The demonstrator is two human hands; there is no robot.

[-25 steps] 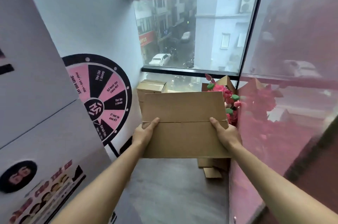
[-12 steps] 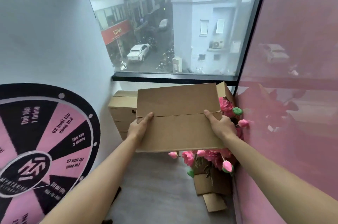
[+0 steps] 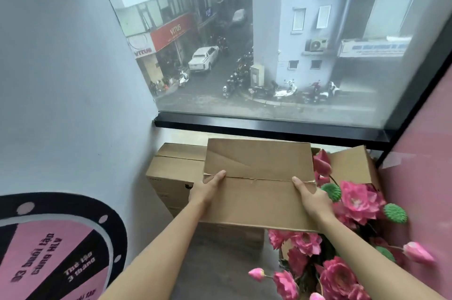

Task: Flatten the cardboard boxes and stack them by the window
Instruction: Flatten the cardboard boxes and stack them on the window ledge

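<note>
Both hands, left hand (image 3: 208, 192) and right hand (image 3: 311, 198), pinch the flattened box (image 3: 259, 182) by its side edges, hovering over the box (image 3: 171, 172) under the window (image 3: 269, 42). Stacking step; next I'd guess lowering it flat.

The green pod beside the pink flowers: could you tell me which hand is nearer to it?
Right. The right hand grips the flattened cardboard right beside the green pod; the left hand holds the opposite edge.

Location: upper-floor commercial premises, likely a gym or studio storage corner. Indicators: prize wheel (image 3: 56, 250) with printed promotional text on the wall, large fixed window (image 3: 256, 42) overlooking a street, pink partition (image 3: 425, 177), artificial pink flowers (image 3: 357, 201), stored cardboard boxes (image 3: 176, 172).
</note>
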